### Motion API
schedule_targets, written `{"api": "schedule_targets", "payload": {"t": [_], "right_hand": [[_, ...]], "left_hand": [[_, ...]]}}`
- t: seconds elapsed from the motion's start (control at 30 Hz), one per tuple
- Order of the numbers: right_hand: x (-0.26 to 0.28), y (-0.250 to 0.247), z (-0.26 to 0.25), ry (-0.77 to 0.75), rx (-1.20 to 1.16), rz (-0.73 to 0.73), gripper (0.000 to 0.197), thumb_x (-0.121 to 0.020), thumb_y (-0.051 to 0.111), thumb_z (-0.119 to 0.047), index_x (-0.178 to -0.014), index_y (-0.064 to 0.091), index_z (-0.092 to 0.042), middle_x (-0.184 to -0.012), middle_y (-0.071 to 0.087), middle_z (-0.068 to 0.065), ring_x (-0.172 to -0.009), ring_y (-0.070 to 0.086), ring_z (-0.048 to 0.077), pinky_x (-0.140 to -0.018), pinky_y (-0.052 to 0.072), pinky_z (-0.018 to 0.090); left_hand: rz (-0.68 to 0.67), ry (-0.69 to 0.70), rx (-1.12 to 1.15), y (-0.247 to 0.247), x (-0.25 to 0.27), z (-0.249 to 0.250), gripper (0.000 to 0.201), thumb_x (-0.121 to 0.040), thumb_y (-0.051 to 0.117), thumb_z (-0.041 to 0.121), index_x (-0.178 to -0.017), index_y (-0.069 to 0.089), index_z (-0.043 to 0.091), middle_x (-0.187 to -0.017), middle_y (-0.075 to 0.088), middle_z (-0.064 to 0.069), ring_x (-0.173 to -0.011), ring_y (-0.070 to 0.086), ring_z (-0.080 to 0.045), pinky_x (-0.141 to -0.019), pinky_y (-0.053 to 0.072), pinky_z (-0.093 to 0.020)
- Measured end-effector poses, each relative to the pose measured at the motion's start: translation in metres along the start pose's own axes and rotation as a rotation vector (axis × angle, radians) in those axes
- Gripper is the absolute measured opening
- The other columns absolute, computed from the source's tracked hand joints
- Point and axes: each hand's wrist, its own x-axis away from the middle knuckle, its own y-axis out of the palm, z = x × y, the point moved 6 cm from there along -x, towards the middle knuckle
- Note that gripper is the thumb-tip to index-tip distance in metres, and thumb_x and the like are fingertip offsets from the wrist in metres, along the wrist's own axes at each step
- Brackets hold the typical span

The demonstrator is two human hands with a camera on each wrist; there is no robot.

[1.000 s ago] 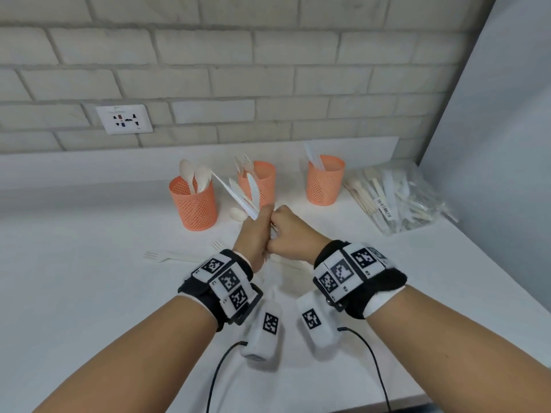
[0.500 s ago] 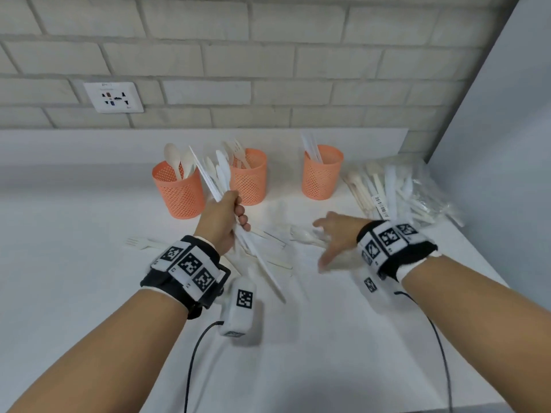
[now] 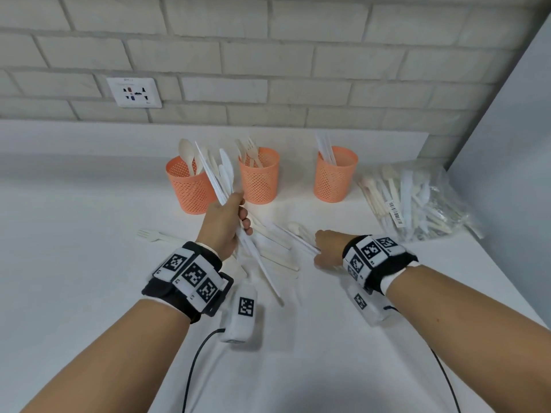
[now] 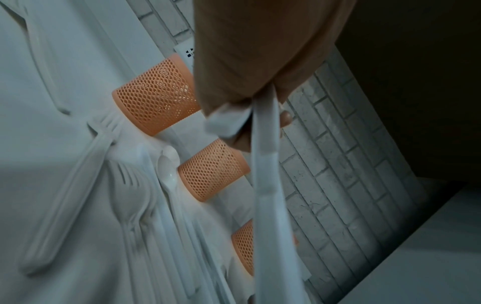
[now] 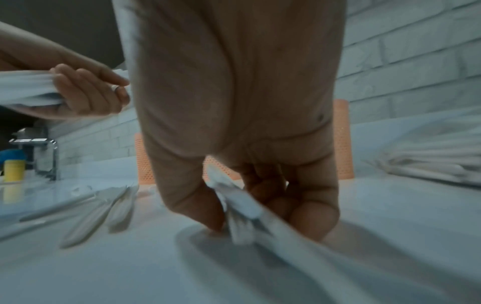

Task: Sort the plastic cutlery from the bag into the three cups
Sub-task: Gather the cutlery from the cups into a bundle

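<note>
Three orange mesh cups stand at the back: the left cup (image 3: 190, 189) holds spoons, the middle cup (image 3: 258, 177) forks, the right cup (image 3: 335, 174) knives. The clear bag (image 3: 417, 201) of cutlery lies at the right. My left hand (image 3: 229, 222) grips a bundle of white knives (image 3: 217, 174), blades fanned up in front of the left cup; the same bundle (image 4: 268, 164) shows in the left wrist view. My right hand (image 3: 325, 248) is down on the table (image 3: 89, 293), thumb and fingers pinching one white utensil (image 5: 242, 205) whose kind I cannot tell. Loose cutlery (image 3: 274, 248) lies between the hands.
A lone fork (image 3: 155, 235) lies left of the pile. A wall socket (image 3: 134, 92) sits on the brick wall, and a grey panel (image 3: 507, 144) closes the right side. A yellow bottle (image 5: 14, 170) stands far off to the left. Cables trail from both wrists.
My right hand has left the bundle, dropped right onto the table and pinched a utensil. The left hand has shifted slightly left, still holding the knives.
</note>
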Motion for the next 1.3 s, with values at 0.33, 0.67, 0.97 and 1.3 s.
{"api": "schedule_targets", "payload": {"t": [0.33, 0.67, 0.97, 1.3], "right_hand": [[0.002, 0.004, -0.005, -0.044, -0.032, 0.075, 0.028, -0.093, 0.039, -0.006, -0.120, 0.039, 0.000, -0.116, 0.054, 0.018, -0.091, 0.055, 0.029, -0.077, 0.043, 0.033], [0.039, -0.057, -0.025, -0.302, -1.143, 0.144, 0.018, -0.089, 0.038, -0.001, -0.084, 0.047, -0.017, -0.065, 0.041, 0.003, -0.051, 0.038, 0.011, -0.046, 0.029, 0.021], [0.048, -0.053, -0.074, -0.533, -1.433, -0.292, 0.022, -0.092, 0.031, -0.007, -0.083, 0.051, -0.005, -0.062, 0.052, 0.003, -0.041, 0.039, 0.008, -0.042, 0.028, 0.019], [0.038, -0.037, -0.053, -0.476, -1.172, -0.225, 0.014, -0.094, 0.044, -0.002, -0.092, 0.057, -0.009, -0.061, 0.050, -0.001, -0.047, 0.048, 0.002, -0.046, 0.038, 0.014]], "left_hand": [[-0.040, -0.002, 0.009, 0.010, 0.009, -0.008, 0.028, -0.096, 0.048, 0.028, -0.074, 0.046, 0.010, -0.053, 0.036, -0.002, -0.036, 0.038, -0.009, -0.038, 0.037, -0.021], [-0.152, 0.031, 0.032, 0.025, 0.008, -0.011, 0.024, -0.085, 0.065, 0.024, -0.075, 0.047, 0.012, -0.056, 0.036, 0.000, -0.039, 0.037, -0.009, -0.040, 0.038, -0.021], [-0.299, 0.089, 0.011, 0.048, 0.011, 0.003, 0.018, -0.080, 0.067, 0.014, -0.091, 0.059, 0.002, -0.054, 0.056, -0.002, -0.038, 0.046, -0.010, -0.038, 0.034, -0.018], [-0.168, 0.190, 0.151, 0.033, -0.011, 0.031, 0.016, -0.087, 0.060, 0.007, -0.101, 0.053, 0.003, -0.066, 0.049, -0.007, -0.041, 0.048, -0.007, -0.040, 0.040, -0.018]]}}
